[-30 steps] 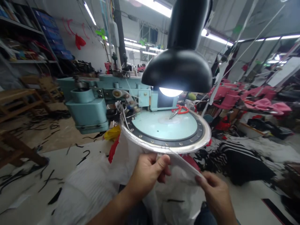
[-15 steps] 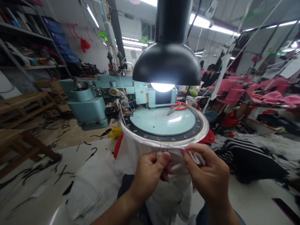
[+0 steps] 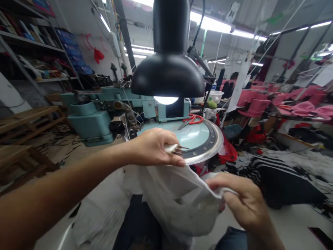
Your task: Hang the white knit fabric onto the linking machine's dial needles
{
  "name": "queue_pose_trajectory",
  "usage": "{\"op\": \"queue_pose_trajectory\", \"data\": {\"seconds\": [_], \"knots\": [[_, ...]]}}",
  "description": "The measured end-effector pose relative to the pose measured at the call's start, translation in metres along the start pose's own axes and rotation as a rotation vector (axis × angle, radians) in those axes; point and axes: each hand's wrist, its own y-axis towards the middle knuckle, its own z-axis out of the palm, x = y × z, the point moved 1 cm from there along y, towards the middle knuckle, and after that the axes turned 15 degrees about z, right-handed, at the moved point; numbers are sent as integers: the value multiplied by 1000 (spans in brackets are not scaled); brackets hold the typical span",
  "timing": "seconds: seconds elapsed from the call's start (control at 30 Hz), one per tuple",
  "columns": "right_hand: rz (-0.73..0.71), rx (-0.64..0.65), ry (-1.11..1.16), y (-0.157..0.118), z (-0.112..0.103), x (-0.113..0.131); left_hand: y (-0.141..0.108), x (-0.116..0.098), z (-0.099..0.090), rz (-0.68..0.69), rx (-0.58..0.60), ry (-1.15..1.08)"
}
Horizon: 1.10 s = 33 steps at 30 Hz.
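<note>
My left hand (image 3: 153, 147) is closed over the front of a round linking machine dial (image 3: 195, 133), gripping a small pronged tool (image 3: 171, 149) with a white handle and thin dark prongs pointing right. White knit fabric (image 3: 182, 211) hangs below this hand; whether its fingers also pinch the cloth is hard to tell. My right hand (image 3: 241, 198), lower and to the right, is closed on the fabric's edge, which stretches between both hands. Part of the dial's toothed metal rim (image 3: 218, 147) is hidden behind my left hand.
Red-handled scissors (image 3: 195, 119) lie on the dial. A black lamp (image 3: 168, 74) hangs close above it. The teal machine head (image 3: 90, 121) stands at left. A black-and-white striped garment (image 3: 283, 180) lies at right, and a wooden bench (image 3: 28, 156) stands at left.
My left hand has risen from below the rim to over the dial, bringing the pronged tool along. My right hand has moved right and down, drawing the fabric edge away from the rim.
</note>
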Motion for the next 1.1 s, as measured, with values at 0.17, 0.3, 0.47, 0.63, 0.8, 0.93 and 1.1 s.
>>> {"op": "queue_pose_trajectory", "data": {"seconds": [0.17,0.3,0.47,0.63,0.8,0.93,1.1], "knots": [[-96,-192,-42,25,17,21,33,25,4,74,187,55],[-39,-345,28,24,25,14,36,19,4,35,248,-8],[48,-376,16,26,24,11,45,15,4,-8,233,-45],[132,-377,71,26,24,14,54,14,10,30,248,-18],[276,-407,118,30,18,-10,64,11,14,43,281,29],[421,-431,131,21,5,-71,70,10,16,74,263,73],[198,-190,280,12,-12,-83,74,14,19,176,290,28]]}}
